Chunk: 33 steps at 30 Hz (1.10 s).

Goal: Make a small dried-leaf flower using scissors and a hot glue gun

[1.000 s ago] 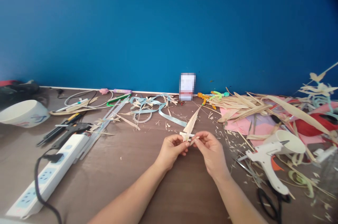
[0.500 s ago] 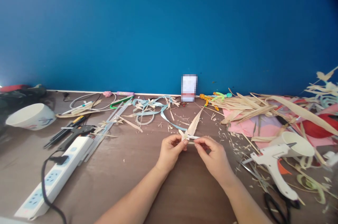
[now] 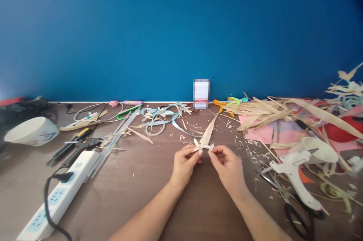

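Observation:
Between thumb and fingertips, my left hand (image 3: 183, 166) pinches a small pale flower shape (image 3: 198, 145) that looks made of dried husk. A short white stick (image 3: 205, 146) runs from it toward the right. My right hand (image 3: 230, 173) has its thumb and forefinger closed on a small husk piece (image 3: 211, 147) at that end of the stick. Just behind the fingers, a long pointed husk leaf (image 3: 209, 130) slants up and right; its lower end meets the flower, but whether they are joined I cannot tell.
At left lie a power strip (image 3: 61, 195), a black glue gun (image 3: 82, 148) and a white bowl (image 3: 31, 131). A white glue gun (image 3: 296, 173), scissors (image 3: 297, 220), a paper cup (image 3: 320, 150) and a husk pile (image 3: 263, 112) crowd the right. Blue ribbon (image 3: 172, 114) lies behind my hands.
The small husk piece at my right fingertips now stands up at the stick's end, where before it lay low under the stick. Both hands have stayed nearly in place.

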Tool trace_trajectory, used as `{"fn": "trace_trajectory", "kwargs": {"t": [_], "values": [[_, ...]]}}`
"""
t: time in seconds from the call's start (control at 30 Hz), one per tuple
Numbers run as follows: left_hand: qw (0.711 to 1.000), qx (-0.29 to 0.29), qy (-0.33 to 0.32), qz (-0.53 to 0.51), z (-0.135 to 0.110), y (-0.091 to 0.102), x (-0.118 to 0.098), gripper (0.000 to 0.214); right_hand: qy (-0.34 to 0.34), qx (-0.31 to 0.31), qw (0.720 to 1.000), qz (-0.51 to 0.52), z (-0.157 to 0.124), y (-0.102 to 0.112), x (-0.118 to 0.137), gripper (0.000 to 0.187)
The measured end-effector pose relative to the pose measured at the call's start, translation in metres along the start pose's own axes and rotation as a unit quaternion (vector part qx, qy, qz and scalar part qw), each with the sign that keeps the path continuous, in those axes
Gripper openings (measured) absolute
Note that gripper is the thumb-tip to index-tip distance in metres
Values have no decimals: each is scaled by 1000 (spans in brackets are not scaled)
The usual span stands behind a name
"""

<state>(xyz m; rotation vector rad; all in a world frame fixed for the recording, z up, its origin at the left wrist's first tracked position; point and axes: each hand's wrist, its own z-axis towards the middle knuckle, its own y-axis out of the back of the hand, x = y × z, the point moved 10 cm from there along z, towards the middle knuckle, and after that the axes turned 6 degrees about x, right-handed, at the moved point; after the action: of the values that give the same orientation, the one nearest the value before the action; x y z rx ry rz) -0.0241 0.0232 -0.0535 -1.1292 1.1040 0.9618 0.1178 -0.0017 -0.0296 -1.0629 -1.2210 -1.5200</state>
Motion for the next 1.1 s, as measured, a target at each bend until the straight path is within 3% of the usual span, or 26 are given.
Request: {"fn": "trace_trajectory", "kwargs": {"t": [0.33, 0.83, 1.1], "values": [[998, 38, -10, 55, -2, -8, -5, 14, 60, -4, 997, -47, -5, -4, 21, 6], [998, 39, -16, 39, -1, -7, -3, 8, 83, 43, 994, -48, -5, -12, 25, 9], [995, 49, -38, 78, -1, -9, -11, 7, 86, 40, 994, -50, -5, -10, 27, 8]]}}
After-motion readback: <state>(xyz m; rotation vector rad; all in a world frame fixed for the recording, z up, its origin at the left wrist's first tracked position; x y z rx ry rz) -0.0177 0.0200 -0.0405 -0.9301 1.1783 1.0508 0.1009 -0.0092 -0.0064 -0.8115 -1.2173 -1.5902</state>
